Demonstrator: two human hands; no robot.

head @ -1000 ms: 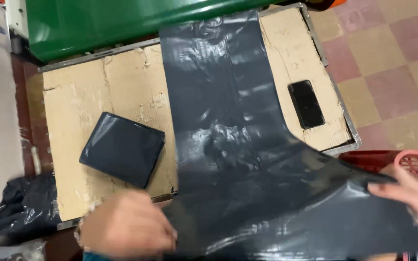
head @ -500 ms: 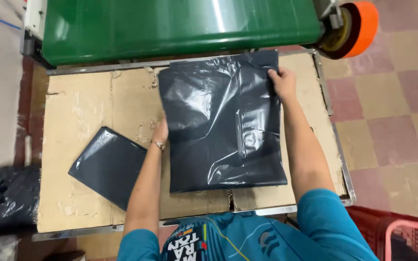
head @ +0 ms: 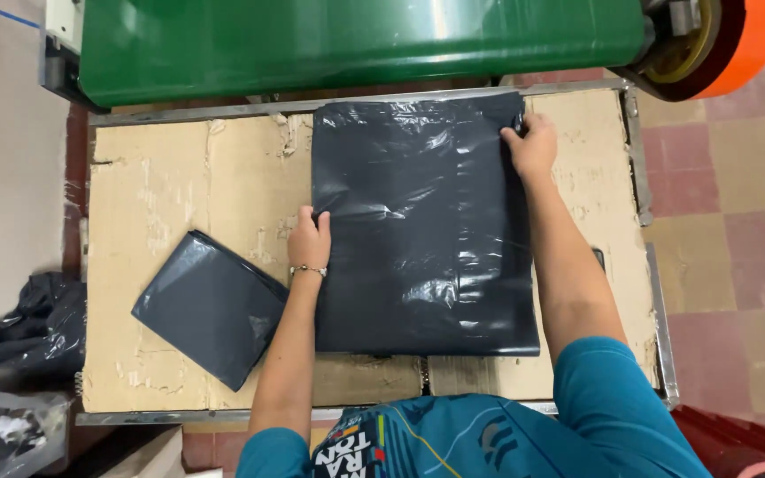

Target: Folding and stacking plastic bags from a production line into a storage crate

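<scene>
**Both hands pin a dark bag flat on the cardboard tabletop**

A large dark grey plastic bag (head: 422, 221) lies spread flat in the middle of the tabletop (head: 161, 186), which is covered in worn brown cardboard inside a metal frame. The bag's far edge sits just short of the green machine (head: 356, 40) that runs along the back; its near edge stops a little before the front of the tabletop.

The left hand (head: 310, 239) rests on the bag's left edge about halfway along, fingers curled and pinching the plastic at the rim. A thin bracelet shows at that wrist. The right hand (head: 533, 142) is stretched out to the bag's far right corner, fingers closed on the corner of the plastic. Both arms reach forward from teal sleeves.

To the left of the bag, apart from it and just beside the left forearm, lies a smaller folded dark packet (head: 210, 305), turned at an angle on the cardboard. Off the left side of the tabletop, lower down, sits a heap of crumpled black plastic (head: 33, 323). An orange roll (head: 745, 44) stands at the right end of the machine. The floor to the right is chequered in red and tan tiles (head: 737, 204).
</scene>
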